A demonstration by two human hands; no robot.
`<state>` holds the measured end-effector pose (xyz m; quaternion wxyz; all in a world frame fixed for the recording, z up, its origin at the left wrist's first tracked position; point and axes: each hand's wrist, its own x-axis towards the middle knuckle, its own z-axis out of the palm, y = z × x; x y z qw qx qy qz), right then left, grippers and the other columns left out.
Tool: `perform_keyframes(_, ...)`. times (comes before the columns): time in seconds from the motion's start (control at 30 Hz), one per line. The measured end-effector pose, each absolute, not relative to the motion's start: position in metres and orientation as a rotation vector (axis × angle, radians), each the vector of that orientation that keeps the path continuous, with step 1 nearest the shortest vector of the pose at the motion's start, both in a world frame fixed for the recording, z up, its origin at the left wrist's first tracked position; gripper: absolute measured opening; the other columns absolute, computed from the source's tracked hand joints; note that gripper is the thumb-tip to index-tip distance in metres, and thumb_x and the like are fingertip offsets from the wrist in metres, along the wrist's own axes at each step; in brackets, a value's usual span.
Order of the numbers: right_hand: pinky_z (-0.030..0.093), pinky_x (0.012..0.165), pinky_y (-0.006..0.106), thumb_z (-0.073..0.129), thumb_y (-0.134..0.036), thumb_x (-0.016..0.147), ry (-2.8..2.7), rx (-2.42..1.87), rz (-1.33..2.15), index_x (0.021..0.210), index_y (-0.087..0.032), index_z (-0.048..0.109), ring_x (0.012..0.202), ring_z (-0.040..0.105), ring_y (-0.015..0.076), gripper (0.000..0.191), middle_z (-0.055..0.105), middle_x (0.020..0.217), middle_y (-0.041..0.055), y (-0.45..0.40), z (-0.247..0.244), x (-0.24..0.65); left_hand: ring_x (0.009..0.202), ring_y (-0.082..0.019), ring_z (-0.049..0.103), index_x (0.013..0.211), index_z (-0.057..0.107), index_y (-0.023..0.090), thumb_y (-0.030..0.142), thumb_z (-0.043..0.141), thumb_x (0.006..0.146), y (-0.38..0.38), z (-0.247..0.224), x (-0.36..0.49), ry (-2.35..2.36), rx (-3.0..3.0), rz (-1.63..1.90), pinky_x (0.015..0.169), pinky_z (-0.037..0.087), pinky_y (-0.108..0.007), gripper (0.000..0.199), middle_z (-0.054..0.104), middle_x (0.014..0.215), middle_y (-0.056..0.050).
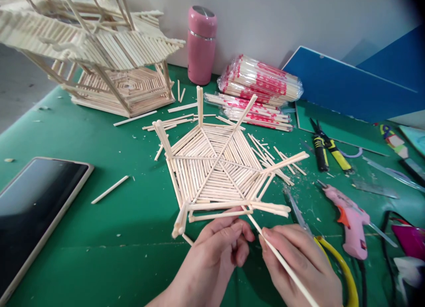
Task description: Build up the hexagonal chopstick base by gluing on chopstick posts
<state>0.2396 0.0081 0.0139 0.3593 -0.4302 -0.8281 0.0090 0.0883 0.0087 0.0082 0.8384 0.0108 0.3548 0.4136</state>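
A hexagonal chopstick frame (212,165), filled with concentric rows of thin sticks, stands in the middle with posts rising outward from its corners. My left hand (221,242) is closed at its near edge, thumb and fingers on the front rail; some fingertips are hidden beneath. My right hand (299,262) pinches a long chopstick (282,258), slanting from the lower right up to the frame's near right corner. The tip touches or overlaps that corner; I cannot tell which. Just beside my right hand lies a tool with yellow handles (343,267), partly hidden.
A larger chopstick pavilion (129,99) stands back left, beside a pink flask (201,45) and wrapped chopstick bundles (262,79). Pliers (332,149) and a pink glue gun (348,223) lie right. A phone (40,214) lies left. Cut sticks (270,158) scatter around the green table (133,262).
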Motion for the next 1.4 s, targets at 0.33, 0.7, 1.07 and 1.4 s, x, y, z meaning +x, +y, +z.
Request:
perform_keyframes(0.33,0.05,0.057,0.026,0.059,-0.004,0.07,-2.153,-1.114,0.023,0.09,-0.013,0.06,0.061,0.058,0.0135,0.021,0.062,0.069,0.0058,0.005,0.012,0.24,0.057,-0.009,0.039,0.076,0.06,0.012,0.019,0.055,0.071,0.007,0.008,0.09,0.758,0.069,0.873,0.059,0.03,-0.027,0.01,0.053,0.073,-0.004)
perform_keyframes(0.7,0.051,0.054,0.024,0.057,-0.007,0.073,-2.136,-1.133,-0.014,0.09,-0.017,0.06,0.058,0.06,0.0123,0.019,0.063,0.067,0.0035,0.009,0.019,0.235,0.057,-0.009,0.038,0.079,0.059,0.012,0.016,0.052,0.072,0.008,0.007,0.088,0.731,0.112,0.869,0.061,0.03,-0.027,0.011,0.052,0.075,-0.004)
perform_keyframes(1.07,0.05,0.053,0.021,0.058,-0.006,0.071,-2.143,-1.07,-0.066,0.088,-0.016,0.062,0.056,0.061,0.0117,0.02,0.064,0.065,0.0033,0.012,0.016,0.237,0.049,-0.006,0.039,0.075,0.057,0.011,0.021,0.058,0.068,0.008,0.004,0.092,0.718,0.142,0.91,0.051,0.023,-0.025,0.012,0.052,0.071,-0.002)
perform_keyframes(1.4,0.05,0.049,0.02,0.056,-0.007,0.073,-2.118,-0.991,-0.186,0.083,-0.016,0.063,0.05,0.06,0.0114,0.015,0.064,0.06,0.0031,0.015,0.014,0.237,0.038,-0.004,0.04,0.073,0.057,0.011,0.021,0.06,0.06,0.008,-0.009,0.095,0.686,0.141,0.961,0.043,0.017,-0.025,0.016,0.053,0.066,0.0)
